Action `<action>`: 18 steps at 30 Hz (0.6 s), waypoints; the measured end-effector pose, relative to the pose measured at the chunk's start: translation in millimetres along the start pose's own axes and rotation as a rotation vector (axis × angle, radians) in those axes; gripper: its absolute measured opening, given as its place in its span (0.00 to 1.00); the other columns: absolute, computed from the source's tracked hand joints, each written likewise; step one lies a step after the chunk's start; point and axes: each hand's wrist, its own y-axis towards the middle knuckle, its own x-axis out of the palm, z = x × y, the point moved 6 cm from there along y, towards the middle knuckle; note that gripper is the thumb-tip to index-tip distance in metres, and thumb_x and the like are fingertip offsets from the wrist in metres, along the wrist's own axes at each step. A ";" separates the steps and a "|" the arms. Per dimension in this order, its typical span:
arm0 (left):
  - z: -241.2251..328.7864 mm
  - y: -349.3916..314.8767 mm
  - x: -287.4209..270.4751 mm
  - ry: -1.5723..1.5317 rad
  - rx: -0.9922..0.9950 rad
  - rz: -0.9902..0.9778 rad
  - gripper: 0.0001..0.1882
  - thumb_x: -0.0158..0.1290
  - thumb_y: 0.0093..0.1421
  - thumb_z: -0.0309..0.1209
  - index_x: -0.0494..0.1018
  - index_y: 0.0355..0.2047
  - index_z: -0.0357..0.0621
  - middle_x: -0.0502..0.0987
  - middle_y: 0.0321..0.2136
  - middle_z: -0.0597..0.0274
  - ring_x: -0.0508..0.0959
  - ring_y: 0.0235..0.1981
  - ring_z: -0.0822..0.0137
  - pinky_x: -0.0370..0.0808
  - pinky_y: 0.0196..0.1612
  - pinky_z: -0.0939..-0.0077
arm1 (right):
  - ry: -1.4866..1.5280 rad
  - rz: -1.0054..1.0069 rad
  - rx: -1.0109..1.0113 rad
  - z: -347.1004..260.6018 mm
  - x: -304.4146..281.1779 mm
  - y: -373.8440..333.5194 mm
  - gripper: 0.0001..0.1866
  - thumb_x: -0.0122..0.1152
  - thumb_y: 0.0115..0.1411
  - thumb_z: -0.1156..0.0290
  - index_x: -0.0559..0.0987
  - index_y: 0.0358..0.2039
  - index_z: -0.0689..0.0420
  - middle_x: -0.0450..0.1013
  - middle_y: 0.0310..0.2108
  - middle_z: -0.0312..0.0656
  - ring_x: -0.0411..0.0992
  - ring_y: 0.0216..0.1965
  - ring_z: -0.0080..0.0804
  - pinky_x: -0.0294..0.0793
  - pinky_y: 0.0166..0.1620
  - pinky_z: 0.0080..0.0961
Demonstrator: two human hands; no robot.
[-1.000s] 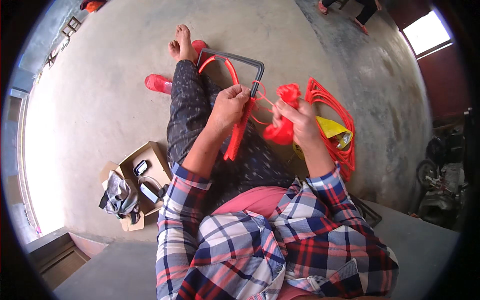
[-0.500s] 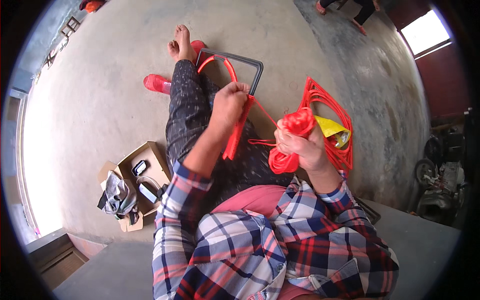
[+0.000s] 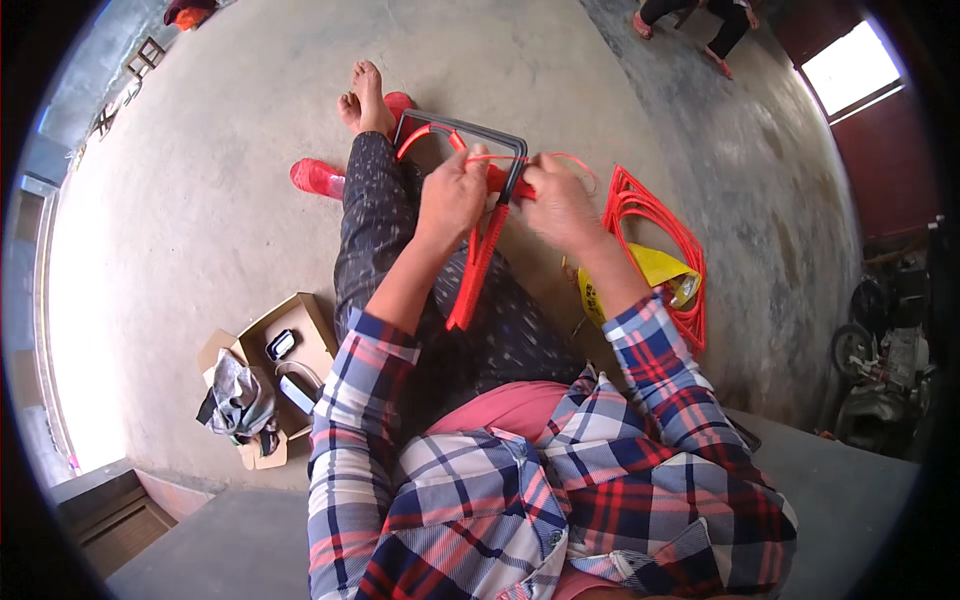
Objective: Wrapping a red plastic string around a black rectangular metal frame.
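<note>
A dark grey frame with rounded corners rests over my outstretched leg, part of it wrapped in red cord. My left hand is closed on the red cord beside the frame, thumb and fingers pressed together. My right hand, slightly blurred, is closed at the frame's right side. A thick red bundle of cord shows behind the bar and runs into its fingers. A thin strand stretches between the two hands across the bar, and a loose loop arcs to the right. The hands hide much of the bundle.
Right of my leg lie red wrapped frames and a yellow bag. An open cardboard box with a grey cloth and small devices stands on the left. Red slippers lie by my foot. Another person's legs show far right.
My right hand has moved up and left with the red cord bundle, from beside my knee to the frame's bar. The bundle now passes behind the bar. My left hand stays near the frame.
</note>
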 end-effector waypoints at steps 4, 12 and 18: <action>39.4 -14.1 -21.3 0.125 0.071 0.176 0.15 0.46 0.66 0.35 0.73 0.31 0.35 0.70 0.18 0.63 0.68 0.21 0.76 0.70 0.28 0.77 | 0.513 0.095 0.027 -5.9 6.5 -6.3 0.22 0.60 0.48 0.79 0.75 0.47 0.63 0.72 0.44 0.51 0.74 0.45 0.49 0.73 0.50 0.36; 82.6 -70.3 -2.6 -0.705 -0.223 -0.073 0.15 0.42 0.67 0.37 0.72 0.28 0.43 0.70 0.20 0.71 0.62 0.15 0.82 0.55 0.16 0.85 | 0.998 0.331 -0.036 -14.4 -42.2 -62.1 0.25 0.63 0.58 0.71 0.68 0.56 0.58 0.67 0.55 0.49 0.69 0.54 0.43 0.62 0.61 0.37; 32.0 -39.2 -6.2 -0.497 -0.343 -0.137 0.14 0.44 0.66 0.37 0.71 0.27 0.43 0.70 0.19 0.68 0.59 0.12 0.81 0.53 0.15 0.84 | 1.827 0.137 0.114 38.0 -108.9 -144.9 0.16 0.55 0.63 0.54 0.70 0.35 0.55 0.63 0.14 0.34 0.61 0.12 0.25 0.65 0.24 0.29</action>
